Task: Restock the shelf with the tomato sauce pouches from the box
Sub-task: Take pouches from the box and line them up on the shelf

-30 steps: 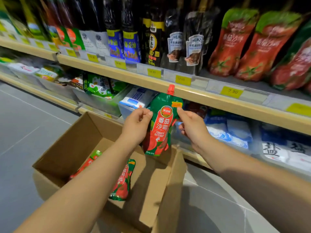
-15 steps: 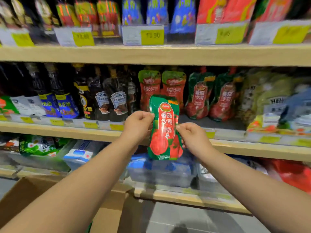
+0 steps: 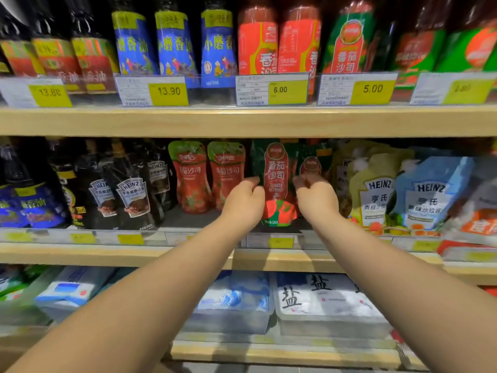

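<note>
A green and red tomato sauce pouch (image 3: 277, 184) stands upright at the front of the middle shelf (image 3: 242, 255). My left hand (image 3: 243, 201) pinches its left edge and my right hand (image 3: 314, 197) pinches its right edge. Another pouch of the same kind (image 3: 312, 164) stands just behind it to the right. Two red pouches with green tops (image 3: 207, 176) stand to its left. The box is out of view.
Dark Heinz sauce bottles (image 3: 129, 195) fill the middle shelf on the left, Heinz dressing pouches (image 3: 398, 195) on the right. The upper shelf (image 3: 242, 121) carries bottles and yellow price tags. Salt packs in clear trays (image 3: 322, 300) lie on the lower shelf.
Both hands carried the pouch up from above the box and forward onto the middle shelf. The view tilted up, so the box dropped out of sight.
</note>
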